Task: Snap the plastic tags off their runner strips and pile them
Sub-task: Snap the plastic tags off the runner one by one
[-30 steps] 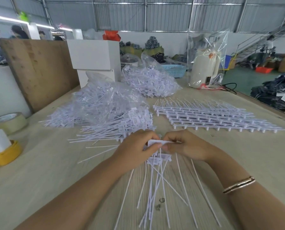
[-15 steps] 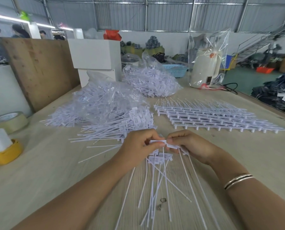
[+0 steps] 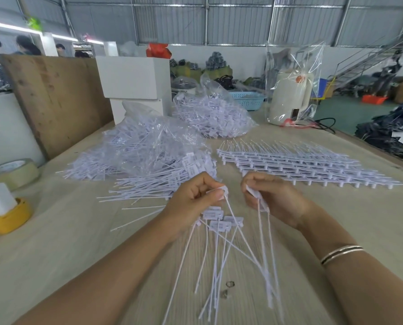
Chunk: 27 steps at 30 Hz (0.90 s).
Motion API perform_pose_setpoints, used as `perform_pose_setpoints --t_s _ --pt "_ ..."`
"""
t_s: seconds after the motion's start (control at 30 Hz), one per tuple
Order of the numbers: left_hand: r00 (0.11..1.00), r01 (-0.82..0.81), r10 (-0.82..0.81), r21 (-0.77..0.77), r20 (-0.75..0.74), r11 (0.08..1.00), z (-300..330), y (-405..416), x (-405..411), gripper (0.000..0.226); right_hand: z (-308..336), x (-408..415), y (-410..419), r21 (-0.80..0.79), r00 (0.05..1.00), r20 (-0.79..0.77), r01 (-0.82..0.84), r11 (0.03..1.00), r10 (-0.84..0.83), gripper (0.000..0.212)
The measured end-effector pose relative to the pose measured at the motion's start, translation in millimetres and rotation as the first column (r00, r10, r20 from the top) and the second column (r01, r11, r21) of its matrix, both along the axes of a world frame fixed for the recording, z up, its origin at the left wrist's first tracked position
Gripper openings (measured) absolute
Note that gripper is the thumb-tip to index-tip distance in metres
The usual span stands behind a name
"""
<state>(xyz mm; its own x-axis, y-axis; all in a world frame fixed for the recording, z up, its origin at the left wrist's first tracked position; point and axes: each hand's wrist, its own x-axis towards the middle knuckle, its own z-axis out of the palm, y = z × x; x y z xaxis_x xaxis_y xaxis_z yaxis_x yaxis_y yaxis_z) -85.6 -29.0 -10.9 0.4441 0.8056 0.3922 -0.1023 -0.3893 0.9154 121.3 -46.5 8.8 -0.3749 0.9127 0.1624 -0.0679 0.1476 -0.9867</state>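
Observation:
My left hand (image 3: 193, 202) pinches the head of a white plastic tag (image 3: 222, 191), and several more tags (image 3: 219, 221) hang below its palm with long tails trailing toward me. My right hand (image 3: 273, 200) grips a short piece of runner strip with tags (image 3: 258, 198), their tails blurred and hanging down. The two hands are a little apart. A pile of loose snapped tags (image 3: 158, 181) lies just beyond my left hand. Unbroken runner strips (image 3: 296, 165) lie stacked in rows to the right on the wooden table (image 3: 55, 242).
Two clear bags of tags (image 3: 149, 141) (image 3: 210, 116) sit behind the pile. At the left edge are a tape roll (image 3: 13, 172) and a yellow dispenser (image 3: 6, 216). White boxes (image 3: 135, 78), a wooden board (image 3: 55, 99) and a bagged kettle (image 3: 289, 97) stand at the back.
My hands were together on one strip piece; now they have pulled apart, the left keeping a tag and the right keeping the rest.

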Motion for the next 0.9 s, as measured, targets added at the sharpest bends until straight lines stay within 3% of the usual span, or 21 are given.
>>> perform_pose_setpoints --t_s 0.1,0.2,0.37,0.5,0.6,0.73,0.87,0.9 --pt "0.954 -0.13 0.175 0.191 -0.244 0.973 -2 4 -2 0.016 -3 -5 2 0.013 0.963 0.262 0.066 0.998 -0.067 0.028" --pt "0.892 -0.138 0.285 0.389 -0.351 0.911 -5 7 -2 0.021 -6 -9 2 0.026 0.935 0.352 0.045 0.999 -0.051 0.033" --pt "0.864 -0.16 0.324 0.4 -0.385 0.902 -4 6 -3 0.017 -8 -10 1 0.162 0.948 0.279 0.111 0.981 -0.154 0.08" --pt "0.893 -0.174 0.289 0.328 -0.346 0.928 -4 5 -3 0.019 -5 -6 -2 0.241 0.956 0.28 0.02 0.97 -0.09 0.09" --pt "0.913 -0.116 0.228 0.319 -0.339 0.941 -2 4 -1 0.04 -6 -15 -5 0.269 0.932 0.358 -0.051 0.962 -0.051 0.095" --pt "0.873 -0.064 0.242 0.393 -0.423 0.917 -5 3 1 0.035 -3 -21 -10 0.237 0.933 0.358 -0.045 0.97 -0.045 0.078" --pt "0.896 -0.158 0.295 0.381 -0.333 0.911 -4 5 -3 0.038 5 -15 -12 0.212 0.84 0.521 0.048 0.976 -0.154 0.004" --pt "0.895 -0.147 0.29 0.391 -0.339 0.909 -3 4 -4 0.038 3 -15 -12 0.178 0.825 0.55 0.037 0.983 -0.131 0.016"
